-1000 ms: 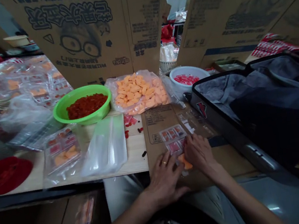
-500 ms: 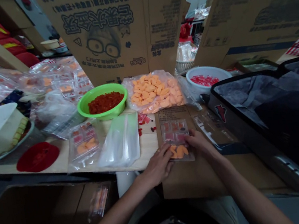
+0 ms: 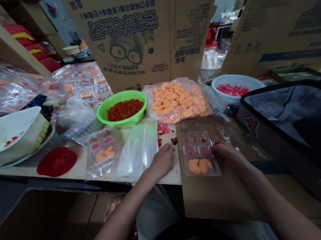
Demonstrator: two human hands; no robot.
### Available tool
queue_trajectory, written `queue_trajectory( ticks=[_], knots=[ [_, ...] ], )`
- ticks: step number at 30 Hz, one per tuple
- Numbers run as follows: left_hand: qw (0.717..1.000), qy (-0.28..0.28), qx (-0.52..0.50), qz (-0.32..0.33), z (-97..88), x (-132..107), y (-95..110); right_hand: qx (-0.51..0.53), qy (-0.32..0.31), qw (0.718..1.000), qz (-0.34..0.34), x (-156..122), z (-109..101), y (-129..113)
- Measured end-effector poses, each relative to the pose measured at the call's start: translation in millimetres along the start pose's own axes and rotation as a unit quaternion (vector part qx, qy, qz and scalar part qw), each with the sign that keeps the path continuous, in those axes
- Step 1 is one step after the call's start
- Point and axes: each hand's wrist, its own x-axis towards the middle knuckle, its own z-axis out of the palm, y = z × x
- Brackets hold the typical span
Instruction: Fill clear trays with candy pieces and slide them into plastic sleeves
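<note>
On the cardboard sheet before the person lies a clear tray, with orange pieces in its near compartment and red ones in the far cells. Head view: the right hand has its fingers closed on the tray's right edge. The left hand rests knuckles-up on the wooden table, fingers curled beside loose red bits; whether it holds anything cannot be told. A green bowl stands beyond.
</note>
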Motion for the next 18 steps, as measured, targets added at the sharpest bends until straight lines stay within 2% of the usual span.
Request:
queue_trajectory(
  ticks=[2, 4, 7, 9, 12, 15, 18],
  knots=[
    [0.999, 0.038, 0.0, -0.007, -23.8, -8.1, -16.9, 0.004, 0.008, 1.0, 0.003, -2.2, -0.6, -1.9],
    [0.997, 0.071, 0.016, -0.027, -46.6, -27.4, -41.8, 0.009, 0.021, 1.0, -0.001, -5.7, 0.2, -3.8],
    [0.997, 0.052, 0.032, -0.047, -63.6, -57.0, -88.5, 0.021, 0.024, 0.999, -0.015, -11.5, 4.5, -8.0],
    [0.999, 0.029, 0.012, -0.041, -59.0, -67.3, -115.6, 0.028, 0.023, 0.999, -0.014, -13.4, 7.8, -10.7],
    [0.997, 0.063, -0.004, -0.049, -39.6, -68.0, -136.9, 0.032, 0.027, 0.999, -0.003, -11.0, 10.1, -12.0],
    [0.993, 0.098, 0.024, -0.064, -26.1, -62.9, -135.1, 0.031, 0.014, 0.999, 0.005, -5.3, 8.2, -10.5],
    [0.983, 0.133, 0.084, -0.096, -25.8, -61.1, -120.6, 0.036, 0.001, 0.999, 0.023, -1.4, 3.8, -10.9]
  ],
)
